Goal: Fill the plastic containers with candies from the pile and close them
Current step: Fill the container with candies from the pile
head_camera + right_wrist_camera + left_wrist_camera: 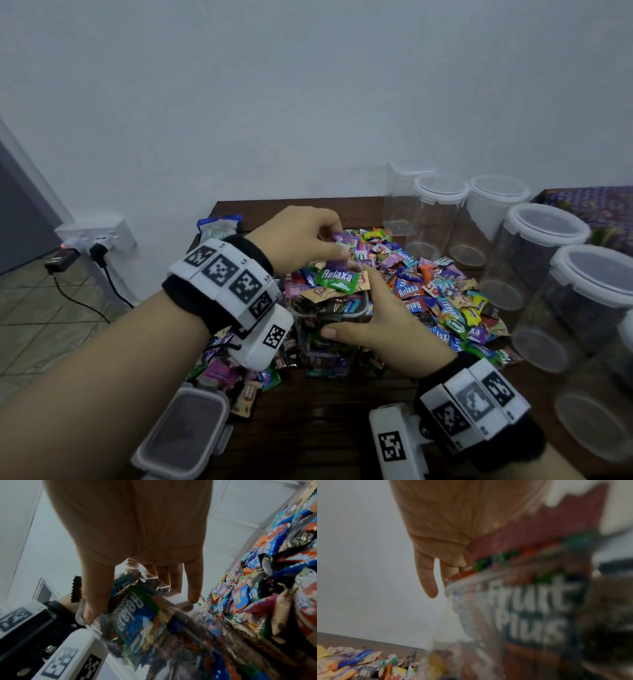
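Note:
A clear square container [330, 310], heaped with wrapped candies, stands on the dark wooden table [325, 428] in front of the candy pile [435, 294]. A green Relaxa candy [335, 278] lies on top of the heap. My right hand [371, 308] grips the container from the right, thumb on the near wall and fingers behind it. My left hand [337, 246] hovers over the opening and pinches purple candies [339, 238]. In the right wrist view the thumb presses the container [154, 628] wall beside the pile [274, 574]. The left wrist view is blurred and shows my left hand [436, 520] above the container rim [462, 580].
A square lid [185, 431] lies at the table's front left corner. Several empty lidded round containers [544, 226] line the right side and back. A plastic bag [219, 228] sits at the back left, a purple box [592, 209] at the far right. Loose candies [239, 383] lie under my left wrist.

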A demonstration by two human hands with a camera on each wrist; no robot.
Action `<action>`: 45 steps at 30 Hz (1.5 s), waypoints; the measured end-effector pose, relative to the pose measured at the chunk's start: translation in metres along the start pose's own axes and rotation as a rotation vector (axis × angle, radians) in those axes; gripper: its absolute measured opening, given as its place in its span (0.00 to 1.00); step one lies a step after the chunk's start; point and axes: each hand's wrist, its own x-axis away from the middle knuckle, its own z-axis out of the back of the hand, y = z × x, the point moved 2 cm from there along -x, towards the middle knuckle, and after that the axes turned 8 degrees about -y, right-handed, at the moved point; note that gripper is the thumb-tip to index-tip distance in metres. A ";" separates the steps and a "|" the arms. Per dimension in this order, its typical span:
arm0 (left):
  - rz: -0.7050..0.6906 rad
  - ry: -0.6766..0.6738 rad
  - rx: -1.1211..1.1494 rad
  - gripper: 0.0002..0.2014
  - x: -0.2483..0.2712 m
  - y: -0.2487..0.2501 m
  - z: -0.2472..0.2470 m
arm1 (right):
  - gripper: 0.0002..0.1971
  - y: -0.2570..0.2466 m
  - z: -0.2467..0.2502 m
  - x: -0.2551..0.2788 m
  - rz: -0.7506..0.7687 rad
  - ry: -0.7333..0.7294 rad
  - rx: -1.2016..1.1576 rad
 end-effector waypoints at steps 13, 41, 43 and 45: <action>-0.189 -0.020 -0.191 0.06 0.026 0.028 0.000 | 0.44 0.001 0.000 -0.002 0.050 0.017 0.021; 0.120 -0.176 -0.447 0.09 0.047 0.020 0.001 | 0.39 -0.001 -0.001 0.001 0.034 0.021 -0.033; 0.086 -0.174 -0.435 0.08 0.045 0.024 -0.004 | 0.39 -0.002 -0.001 0.002 0.033 0.030 -0.032; 0.076 -0.140 -0.334 0.08 0.044 0.023 -0.003 | 0.40 -0.003 -0.001 0.002 0.029 0.034 -0.032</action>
